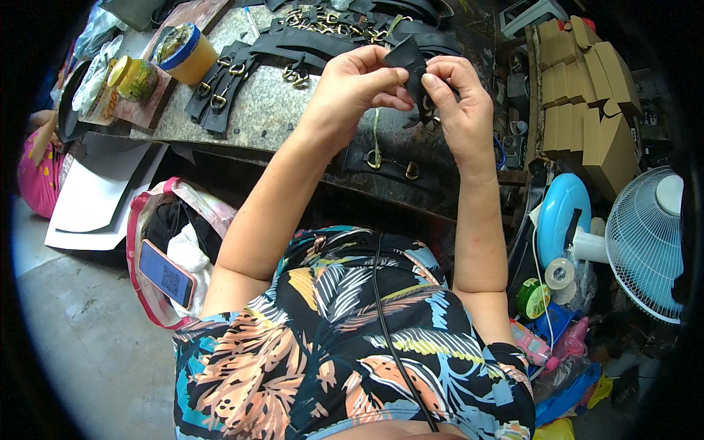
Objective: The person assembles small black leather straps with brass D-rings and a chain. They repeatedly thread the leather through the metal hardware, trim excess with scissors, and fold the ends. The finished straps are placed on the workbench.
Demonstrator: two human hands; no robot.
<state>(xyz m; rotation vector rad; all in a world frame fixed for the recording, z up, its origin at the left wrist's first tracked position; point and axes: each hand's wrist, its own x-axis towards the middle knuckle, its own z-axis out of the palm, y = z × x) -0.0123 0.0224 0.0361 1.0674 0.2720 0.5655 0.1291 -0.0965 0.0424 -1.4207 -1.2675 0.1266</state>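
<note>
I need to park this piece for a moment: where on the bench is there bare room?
The bare grey stone slab between the row of black leather straps with brass buckles and the left hand is free. Crowded: the far edge piled with black buckled straps, the yellow tub with blue lid at the left corner, and the stacked cardboard boxes to the right.

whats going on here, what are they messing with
A person is holding a small black leather piece up over a stone-topped workbench, pinched between the left hand and the right hand. Both hands have a closed grip on it. More black straps with brass buckles lie in rows on the bench, next to a yellow tub. Folded cardboard boxes are stacked to the right, with a fan below them.
</note>
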